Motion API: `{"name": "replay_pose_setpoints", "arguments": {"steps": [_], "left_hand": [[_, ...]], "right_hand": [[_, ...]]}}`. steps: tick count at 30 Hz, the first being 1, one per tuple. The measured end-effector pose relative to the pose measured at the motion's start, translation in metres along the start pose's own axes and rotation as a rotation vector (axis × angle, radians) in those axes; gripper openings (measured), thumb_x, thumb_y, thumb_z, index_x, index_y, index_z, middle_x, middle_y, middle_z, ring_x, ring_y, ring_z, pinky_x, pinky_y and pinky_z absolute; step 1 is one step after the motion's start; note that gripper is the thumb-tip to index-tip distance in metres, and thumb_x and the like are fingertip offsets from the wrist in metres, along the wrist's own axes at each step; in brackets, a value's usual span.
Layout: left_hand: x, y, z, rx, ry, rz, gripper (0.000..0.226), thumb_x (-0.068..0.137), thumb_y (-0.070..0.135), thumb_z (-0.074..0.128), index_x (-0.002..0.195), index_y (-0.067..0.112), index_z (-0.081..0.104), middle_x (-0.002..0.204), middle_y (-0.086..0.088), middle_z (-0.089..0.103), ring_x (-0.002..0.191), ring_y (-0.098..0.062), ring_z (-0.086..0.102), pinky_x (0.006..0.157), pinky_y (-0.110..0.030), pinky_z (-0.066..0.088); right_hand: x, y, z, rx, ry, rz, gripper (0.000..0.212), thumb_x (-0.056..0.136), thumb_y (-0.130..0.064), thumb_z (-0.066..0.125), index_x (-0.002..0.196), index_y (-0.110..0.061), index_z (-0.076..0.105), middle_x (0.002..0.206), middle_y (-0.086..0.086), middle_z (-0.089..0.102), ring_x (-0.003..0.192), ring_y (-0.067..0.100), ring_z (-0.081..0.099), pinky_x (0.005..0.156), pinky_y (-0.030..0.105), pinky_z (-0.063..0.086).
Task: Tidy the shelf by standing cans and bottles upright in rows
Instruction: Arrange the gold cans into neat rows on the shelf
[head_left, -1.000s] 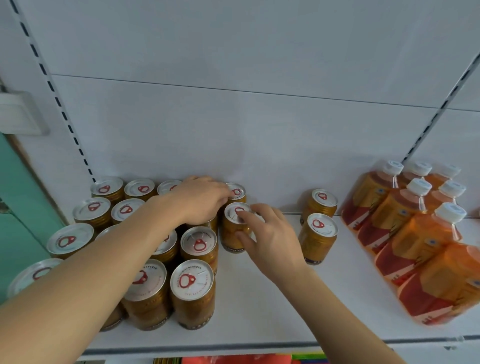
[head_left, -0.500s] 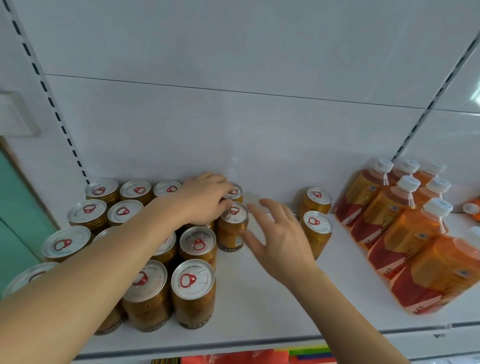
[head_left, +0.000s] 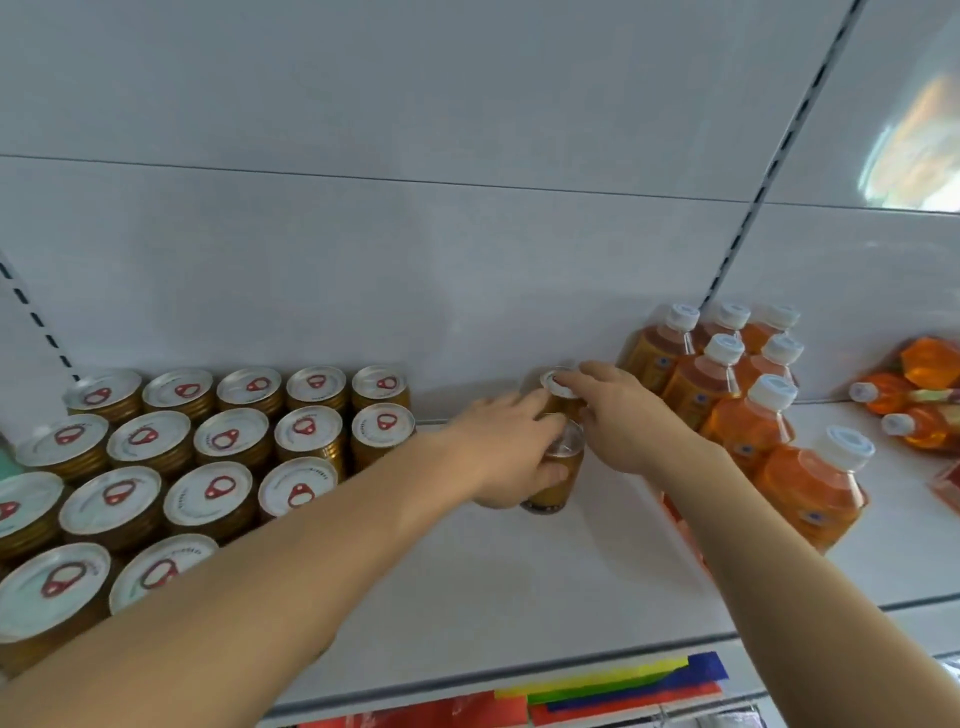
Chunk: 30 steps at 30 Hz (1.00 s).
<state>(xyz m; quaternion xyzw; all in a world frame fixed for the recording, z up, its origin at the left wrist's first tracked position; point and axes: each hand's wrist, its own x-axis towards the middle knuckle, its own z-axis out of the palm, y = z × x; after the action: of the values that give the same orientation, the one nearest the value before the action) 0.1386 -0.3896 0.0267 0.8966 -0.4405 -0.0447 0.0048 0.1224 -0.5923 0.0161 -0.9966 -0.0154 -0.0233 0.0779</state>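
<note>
While the front can (head_left: 553, 475) stands upright near the middle of the shelf (head_left: 519, 587), the left hand (head_left: 511, 452) has its fingers curled round the can's body, thumb low on the side. Right behind it, touching or nearly so, the back can (head_left: 558, 387) sits against the rear wall, and the right hand (head_left: 618, 421) lies over it, fingertips pinching its silver lid. Over at the left end, a block of gold cans (head_left: 228, 441) stands upright in tidy rows, red pull-rings up. Just to the right of the hands, orange bottles (head_left: 748, 415) with white caps stand upright in rows. Farther toward the right end, more orange bottles lying down (head_left: 904, 410) rest on their sides. Below the front edge, coloured packets (head_left: 623, 686) peek out.
</note>
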Motion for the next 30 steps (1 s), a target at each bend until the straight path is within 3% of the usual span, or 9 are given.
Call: {"name": "replay_pose_setpoints", "arguments": {"steps": [2,5,8,10,12,15,18,23,30], "left_hand": [[0.0,0.007,0.01,0.032,0.012,-0.013,0.053,0.105,0.054,0.048,0.147,0.022,0.047,0.151,-0.006,0.044,0.135,-0.034,0.047,0.108,-0.052,0.043],[-0.007,0.015,0.015,0.051,0.172,-0.046,0.038,0.105,0.049,0.051,0.129,0.02,0.058,0.129,-0.003,0.058,0.115,-0.031,0.058,0.092,-0.044,0.046],[-0.027,0.015,0.012,-0.003,0.264,-0.066,0.028,0.102,0.05,0.056,0.107,0.022,0.061,0.111,0.0,0.061,0.102,-0.027,0.059,0.084,-0.041,0.047],[-0.046,0.013,0.008,-0.01,0.265,-0.076,0.024,0.1,0.049,0.058,0.099,0.025,0.058,0.106,0.003,0.059,0.101,-0.025,0.057,0.086,-0.044,0.049],[-0.066,0.01,0.006,0.008,0.247,-0.105,0.022,0.1,0.051,0.056,0.099,0.028,0.057,0.107,0.006,0.059,0.104,-0.021,0.054,0.091,-0.042,0.048],[-0.095,-0.002,0.006,0.041,0.249,-0.153,0.025,0.1,0.053,0.055,0.106,0.03,0.062,0.111,0.01,0.06,0.11,-0.016,0.05,0.094,-0.038,0.046],[-0.12,-0.021,0.004,0.029,0.233,-0.207,0.023,0.098,0.055,0.055,0.103,0.034,0.063,0.111,0.014,0.06,0.112,-0.014,0.049,0.095,-0.038,0.046],[-0.144,-0.04,0.009,0.1,0.231,-0.243,0.027,0.104,0.051,0.047,0.112,0.035,0.067,0.12,0.014,0.061,0.119,-0.018,0.049,0.099,-0.045,0.047],[-0.152,-0.052,0.016,0.139,0.258,-0.238,0.026,0.105,0.05,0.048,0.116,0.036,0.067,0.117,0.01,0.062,0.11,-0.021,0.053,0.097,-0.047,0.048]], "right_hand": [[0.013,0.003,0.004,-0.03,-0.031,-0.02,0.072,0.102,-0.013,0.058,0.165,-0.034,0.031,0.168,0.005,0.032,0.152,0.036,0.034,0.122,0.046,0.037],[0.027,0.009,0.009,-0.021,-0.107,-0.048,0.073,0.1,-0.012,0.058,0.165,-0.031,0.031,0.172,0.007,0.025,0.152,0.037,0.035,0.121,0.05,0.039],[0.024,0.012,0.013,0.042,-0.048,-0.06,0.064,0.102,-0.02,0.059,0.162,-0.032,0.04,0.171,0.006,0.028,0.148,0.034,0.042,0.12,0.045,0.04],[0.012,0.01,0.014,0.094,0.023,-0.067,0.057,0.101,-0.027,0.065,0.156,-0.032,0.05,0.164,0.005,0.038,0.135,0.03,0.055,0.112,0.038,0.046],[-0.003,0.003,0.016,0.126,0.057,-0.078,0.051,0.1,-0.03,0.067,0.15,-0.033,0.057,0.154,0.001,0.046,0.121,0.026,0.061,0.103,0.036,0.05],[-0.028,-0.014,0.021,0.145,0.079,-0.11,0.043,0.099,-0.035,0.067,0.142,-0.037,0.061,0.145,-0.004,0.05,0.115,0.025,0.061,0.098,0.041,0.054],[-0.057,-0.032,0.031,0.164,0.123,-0.134,0.043,0.097,-0.037,0.069,0.139,-0.037,0.062,0.142,-0.004,0.052,0.119,0.027,0.059,0.096,0.048,0.055],[-0.1,-0.061,0.047,0.203,0.192,-0.152,0.044,0.097,-0.026,0.072,0.14,-0.031,0.063,0.147,0.006,0.052,0.125,0.034,0.057,0.099,0.048,0.054],[-0.148,-0.113,0.056,0.191,0.197,-0.209,0.05,0.099,-0.022,0.061,0.148,-0.032,0.053,0.157,0.009,0.043,0.134,0.037,0.051,0.104,0.049,0.053]]}}
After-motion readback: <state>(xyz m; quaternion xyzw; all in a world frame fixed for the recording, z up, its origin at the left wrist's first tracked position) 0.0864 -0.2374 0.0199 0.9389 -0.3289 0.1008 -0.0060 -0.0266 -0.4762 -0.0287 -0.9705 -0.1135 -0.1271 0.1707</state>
